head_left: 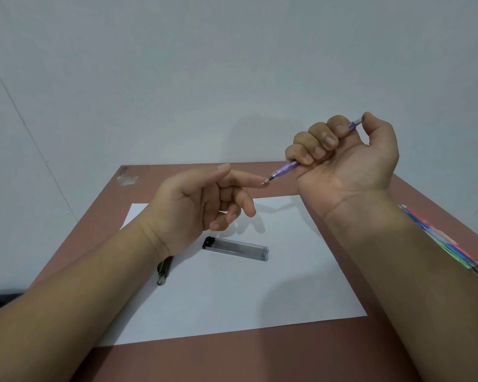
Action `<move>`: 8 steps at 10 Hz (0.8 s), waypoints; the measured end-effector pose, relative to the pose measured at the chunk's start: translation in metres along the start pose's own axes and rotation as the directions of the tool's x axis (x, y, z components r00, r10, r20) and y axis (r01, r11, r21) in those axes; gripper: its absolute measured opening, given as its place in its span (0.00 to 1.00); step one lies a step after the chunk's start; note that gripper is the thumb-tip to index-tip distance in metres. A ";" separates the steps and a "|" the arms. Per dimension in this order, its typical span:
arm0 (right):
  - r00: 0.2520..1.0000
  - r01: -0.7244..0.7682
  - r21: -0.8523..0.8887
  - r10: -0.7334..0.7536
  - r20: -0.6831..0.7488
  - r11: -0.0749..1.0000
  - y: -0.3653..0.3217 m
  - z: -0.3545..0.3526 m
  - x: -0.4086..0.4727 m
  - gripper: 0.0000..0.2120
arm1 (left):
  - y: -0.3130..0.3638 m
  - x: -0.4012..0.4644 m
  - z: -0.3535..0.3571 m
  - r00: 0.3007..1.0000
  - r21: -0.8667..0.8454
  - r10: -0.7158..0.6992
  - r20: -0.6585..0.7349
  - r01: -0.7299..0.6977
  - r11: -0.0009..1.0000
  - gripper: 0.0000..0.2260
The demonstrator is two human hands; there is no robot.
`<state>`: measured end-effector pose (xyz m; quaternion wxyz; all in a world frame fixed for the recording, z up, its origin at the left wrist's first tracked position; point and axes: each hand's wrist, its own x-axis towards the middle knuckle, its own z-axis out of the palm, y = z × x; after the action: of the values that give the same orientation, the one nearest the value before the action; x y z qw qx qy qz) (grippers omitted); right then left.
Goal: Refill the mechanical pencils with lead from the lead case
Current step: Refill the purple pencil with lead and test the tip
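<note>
My right hand point(345, 158) grips a purple mechanical pencil point(283, 170) in a fist above the table, thumb on its top button, tip pointing down-left. My left hand point(202, 205) is raised beside it and holds nothing. Its index finger is stretched out and its fingertip touches the pencil tip, while the other fingers curl loosely. A clear lead case point(236, 248) with a black cap lies flat on the white paper point(232, 293) below the hands. A dark mechanical pencil point(164, 270) lies at the paper's left edge, partly hidden under my left wrist.
Several coloured mechanical pencils point(447, 244) lie in a bunch on the right side of the reddish-brown table point(260, 354), partly behind my right forearm. A plain wall stands close behind the table's far edge.
</note>
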<state>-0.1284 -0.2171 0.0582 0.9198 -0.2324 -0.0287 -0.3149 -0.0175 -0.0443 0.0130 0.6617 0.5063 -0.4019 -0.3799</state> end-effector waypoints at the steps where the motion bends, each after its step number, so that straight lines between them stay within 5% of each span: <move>1: 1.000 0.003 -0.003 -0.003 -0.004 1.000 0.000 0.000 0.000 0.21 | 0.000 0.000 0.001 1.000 0.004 -0.003 -0.001 0.003 1.000 0.24; 5: 0.999 -0.005 0.089 0.009 -0.049 0.996 -0.001 -0.005 0.003 0.17 | -0.001 -0.002 0.002 0.999 0.019 0.033 0.003 -0.033 0.999 0.21; 8: 0.999 -0.022 0.126 0.027 -0.037 0.992 0.002 -0.005 0.002 0.17 | -0.002 -0.002 0.008 0.989 0.199 0.106 -0.104 -0.084 0.976 0.12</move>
<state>-0.1265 -0.2191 0.0534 0.9368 -0.1684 -0.0277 -0.3055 -0.0256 -0.0462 0.0124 0.6484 0.5695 -0.4223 -0.2773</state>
